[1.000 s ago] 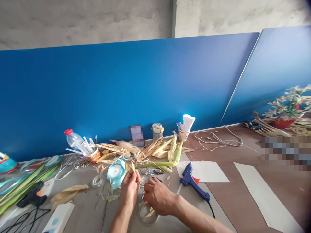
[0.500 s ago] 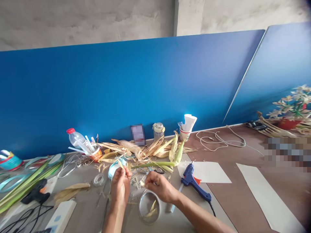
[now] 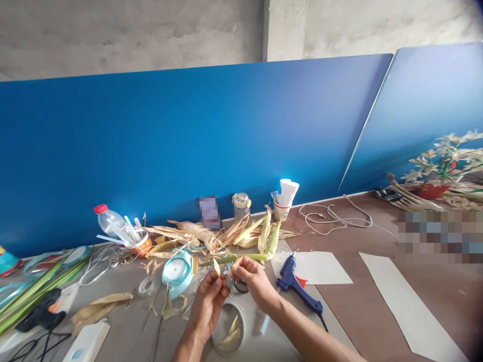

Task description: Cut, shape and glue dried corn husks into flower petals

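so i've got both hands up close together over the surface (image 3: 132, 332), right above a clear round dish (image 3: 243, 329); my left hand (image 3: 210, 300) has its fingers curled in, thumb and fingertips closed on a slim pale husk piece (image 3: 216, 268) that pokes up toward twelve o'clock; my right hand (image 3: 254, 281) is just beside it on the three o'clock side, thumb and index pinched together with a pale sliver (image 3: 237, 261) at the tips, too small for me to say what it is; the two hands look nearly touching, can't tell if they actually are

going round the clock from my hands: the dish is at six, with a few loose husk bits (image 3: 231, 333) inside; big messy pile of dried husks (image 3: 211, 236) toward eleven and twelve, with a lidded jar (image 3: 241, 207) behind it; paper cup (image 3: 282, 211) stuffed with white stuff at one; white cable (image 3: 339, 221) looped around at two; blue glue gun (image 3: 302, 287) lying at three, nozzle end over a white sheet (image 3: 330, 269); pale stick (image 3: 264, 323) near the dish at about five; tape roll (image 3: 146, 286) at nine, light blue ribbon spool (image 3: 176, 269) between nine and ten; red-capped bottle (image 3: 109, 219) out at ten, just behind an orange cup (image 3: 143, 247) full of white sticks
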{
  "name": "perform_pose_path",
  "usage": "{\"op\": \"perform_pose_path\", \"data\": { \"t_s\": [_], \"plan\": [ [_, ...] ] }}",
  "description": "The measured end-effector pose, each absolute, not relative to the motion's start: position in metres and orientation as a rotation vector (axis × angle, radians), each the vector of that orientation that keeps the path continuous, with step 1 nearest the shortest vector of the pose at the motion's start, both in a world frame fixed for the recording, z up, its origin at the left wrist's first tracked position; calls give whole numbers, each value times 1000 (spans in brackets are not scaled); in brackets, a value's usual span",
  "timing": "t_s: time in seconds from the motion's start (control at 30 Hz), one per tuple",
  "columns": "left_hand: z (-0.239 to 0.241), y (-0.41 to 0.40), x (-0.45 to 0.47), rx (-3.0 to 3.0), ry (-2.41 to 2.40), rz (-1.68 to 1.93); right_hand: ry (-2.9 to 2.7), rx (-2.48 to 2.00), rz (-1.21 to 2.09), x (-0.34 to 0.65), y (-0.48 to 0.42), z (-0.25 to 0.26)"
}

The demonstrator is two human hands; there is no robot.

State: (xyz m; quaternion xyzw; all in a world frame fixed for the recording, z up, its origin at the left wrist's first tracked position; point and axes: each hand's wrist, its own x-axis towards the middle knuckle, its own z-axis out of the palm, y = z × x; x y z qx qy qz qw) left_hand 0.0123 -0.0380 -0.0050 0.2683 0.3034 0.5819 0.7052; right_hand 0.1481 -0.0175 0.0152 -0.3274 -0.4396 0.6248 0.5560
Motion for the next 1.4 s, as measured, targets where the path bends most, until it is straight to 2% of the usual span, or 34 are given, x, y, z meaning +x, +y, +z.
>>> {"op": "perform_pose_path", "data": {
  "t_s": [1.4],
  "plan": [
    [-6, -38, 10, 550, 577, 1186, -1046, -878, 1592, 135, -29, 34]
  ]
}}
